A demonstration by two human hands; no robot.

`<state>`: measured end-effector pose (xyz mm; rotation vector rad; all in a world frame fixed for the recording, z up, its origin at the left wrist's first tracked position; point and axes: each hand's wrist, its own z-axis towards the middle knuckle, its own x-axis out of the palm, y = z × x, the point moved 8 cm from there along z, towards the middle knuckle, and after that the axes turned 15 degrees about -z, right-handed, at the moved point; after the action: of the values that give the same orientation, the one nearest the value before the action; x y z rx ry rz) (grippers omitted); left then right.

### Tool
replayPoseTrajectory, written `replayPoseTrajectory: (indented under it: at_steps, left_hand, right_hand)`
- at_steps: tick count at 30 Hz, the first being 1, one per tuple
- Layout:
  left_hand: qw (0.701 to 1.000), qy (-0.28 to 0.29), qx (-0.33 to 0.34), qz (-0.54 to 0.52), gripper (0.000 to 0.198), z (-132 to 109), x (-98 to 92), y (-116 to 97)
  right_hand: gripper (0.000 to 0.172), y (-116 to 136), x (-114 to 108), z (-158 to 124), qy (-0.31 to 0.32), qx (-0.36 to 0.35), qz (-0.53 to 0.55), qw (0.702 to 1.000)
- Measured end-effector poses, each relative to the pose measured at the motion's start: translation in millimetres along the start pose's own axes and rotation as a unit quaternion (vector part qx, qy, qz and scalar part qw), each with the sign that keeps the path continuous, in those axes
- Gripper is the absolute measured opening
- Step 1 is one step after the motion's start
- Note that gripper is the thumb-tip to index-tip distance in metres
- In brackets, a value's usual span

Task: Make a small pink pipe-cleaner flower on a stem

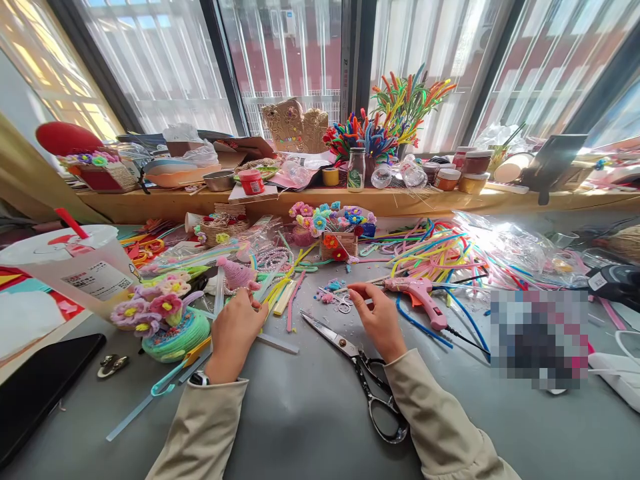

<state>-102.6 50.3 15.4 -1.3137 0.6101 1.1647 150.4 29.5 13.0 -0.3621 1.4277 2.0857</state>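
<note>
My left hand (234,335) is closed in a pinch above the grey table; what its fingers hold, if anything, is too small or hidden. Just beyond its knuckles is a fuzzy pink-purple cone (237,273), its lower part covered by the hand. My right hand (380,325) curls with thumb and forefinger tips close together; I cannot make out anything between them. Near those fingertips lie small white-handled scissors (344,305) and coloured snippets (327,295). Large black-handled scissors (356,357) lie half open between my hands, partly beneath the right wrist.
A pink glue gun (423,299) with a cord lies right, before a heap of pipe cleaners (440,250). Left stand a fuzzy flower pot (175,335), a drink cup (95,267) and a phone (50,387). A flower basket (340,247) stands ahead, below the cluttered sill (300,203).
</note>
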Motion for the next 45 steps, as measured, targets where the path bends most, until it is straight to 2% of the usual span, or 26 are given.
replayPoseTrajectory:
  at_steps: [5, 9, 13, 16, 18, 21, 23, 26, 28, 31, 35, 39, 42, 45]
  left_hand:
    - [1.000, 0.021, 0.010, 0.009, 0.022, 0, 4.0, -3]
    - [0.999, 0.025, 0.014, -0.025, 0.014, 3, 5.8, 0]
    - [0.989, -0.012, -0.008, -0.150, 0.015, 5, -5.2, 4]
    - [0.948, -0.027, -0.022, -0.315, 0.025, 3, -12.6, 0]
    - [0.892, 0.032, -0.021, -0.450, 0.032, -1, -5.0, -13]
    - [0.815, 0.172, -0.034, -0.552, 0.034, -16, 18.3, -43]
    - [0.795, 0.242, -0.028, -0.555, 0.032, -27, 31.6, -65]
    - [0.779, 0.304, -0.003, -0.548, 0.031, -39, 44.4, -93]
    - [0.774, 0.339, -0.002, -0.534, 0.030, -43, 52.5, -104]
    - [0.774, 0.351, -0.010, -0.528, 0.030, -42, 58.4, -106]
    - [0.769, 0.321, -0.023, -0.552, 0.033, -35, 57.7, -97]
    - [0.739, 0.371, -0.029, -0.561, 0.041, -41, 65.0, -97]
    - [0.719, 0.404, -0.027, -0.565, 0.043, -46, 68.9, -101]
    - [0.721, 0.368, -0.027, -0.587, 0.037, -41, 64.6, -100]
  right_hand:
    - [0.025, -2, 1, 1, 0.002, 0.003, 0.005, 1.000]
    - [0.025, -3, 1, 2, -0.002, 0.006, 0.007, 1.000]
    - [0.024, -4, 1, 1, -0.005, 0.007, 0.010, 1.000]
    - [0.023, -1, 1, 1, 0.002, 0.005, 0.012, 1.000]
    - [0.024, 2, 2, 1, 0.017, 0.000, 0.020, 1.000]
    - [0.024, 9, 6, 1, 0.051, -0.023, 0.037, 0.998]
    - [0.023, 13, 8, 0, 0.068, -0.039, 0.053, 0.996]
    - [0.021, 14, 11, 0, 0.080, -0.048, 0.074, 0.993]
    - [0.020, 11, 10, 1, 0.075, -0.037, 0.081, 0.993]
    - [0.023, 2, 7, 2, 0.051, 0.003, 0.091, 0.995]
    - [0.025, -11, 2, 4, 0.013, 0.054, 0.120, 0.991]
    - [0.026, -18, -3, 4, -0.027, 0.078, 0.147, 0.986]
    - [0.025, -17, -2, 4, -0.021, 0.074, 0.161, 0.984]
    - [0.029, -12, 3, 3, 0.010, 0.066, 0.143, 0.987]
